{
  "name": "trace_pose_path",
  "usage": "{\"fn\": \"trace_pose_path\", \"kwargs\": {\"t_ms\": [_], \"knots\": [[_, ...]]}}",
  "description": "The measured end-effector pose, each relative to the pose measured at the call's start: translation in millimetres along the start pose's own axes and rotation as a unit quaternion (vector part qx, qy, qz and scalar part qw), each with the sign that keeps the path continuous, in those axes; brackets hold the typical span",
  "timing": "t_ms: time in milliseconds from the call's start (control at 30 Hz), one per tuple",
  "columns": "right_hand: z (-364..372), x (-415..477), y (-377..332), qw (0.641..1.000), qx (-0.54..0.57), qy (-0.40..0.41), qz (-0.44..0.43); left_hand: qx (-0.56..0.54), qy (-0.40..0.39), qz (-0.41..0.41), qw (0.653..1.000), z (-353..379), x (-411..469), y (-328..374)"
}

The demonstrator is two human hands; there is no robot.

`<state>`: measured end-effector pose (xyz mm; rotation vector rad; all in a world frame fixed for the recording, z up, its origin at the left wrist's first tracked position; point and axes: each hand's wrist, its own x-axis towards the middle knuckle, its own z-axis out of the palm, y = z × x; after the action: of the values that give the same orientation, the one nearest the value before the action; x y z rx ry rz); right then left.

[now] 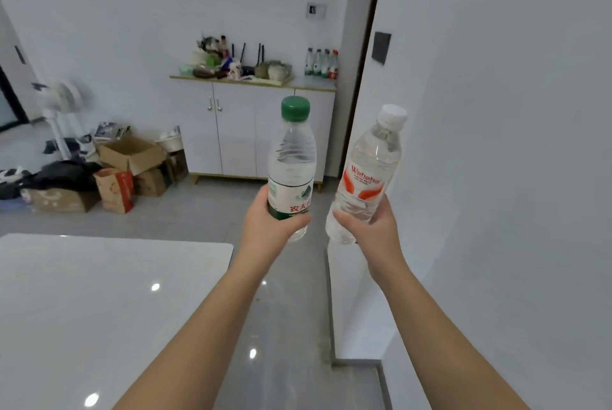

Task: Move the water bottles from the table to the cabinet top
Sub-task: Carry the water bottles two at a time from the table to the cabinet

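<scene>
Both our forearms reach forward over the floor beside the white table (99, 293). Our left hand (265, 220) is wrapped tight around the lower half of the green-capped bottle (291, 158), held upright. Our right hand (371, 224) is closed around the base of the white-capped bottle (367, 174), which tilts right. Both bottles are in the air, clear of the table. Ahead stands the cabinet (238, 124), cluttered on top, with four bottles (321, 63) at its right end.
</scene>
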<state>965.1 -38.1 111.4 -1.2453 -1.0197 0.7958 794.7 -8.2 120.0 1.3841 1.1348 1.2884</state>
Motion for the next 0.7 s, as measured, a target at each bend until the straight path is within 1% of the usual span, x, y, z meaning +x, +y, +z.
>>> {"fn": "trace_pose_path", "kwargs": {"t_ms": [167,333,533,700], "knots": [[-3,17,-58,0.999,0.021,-0.013,-0.046,-0.059,-0.011,0.036,0.998,-4,18,50],[-2,24,-94,0.996,0.036,-0.025,-0.08,-0.081,-0.023,0.068,0.994,-11,26,88],[5,32,-112,0.995,0.044,-0.012,-0.084,-0.079,-0.03,0.09,0.992,-18,34,122],[9,36,-117,0.996,0.04,-0.003,-0.081,-0.076,-0.039,0.086,0.993,-23,40,125]]}}
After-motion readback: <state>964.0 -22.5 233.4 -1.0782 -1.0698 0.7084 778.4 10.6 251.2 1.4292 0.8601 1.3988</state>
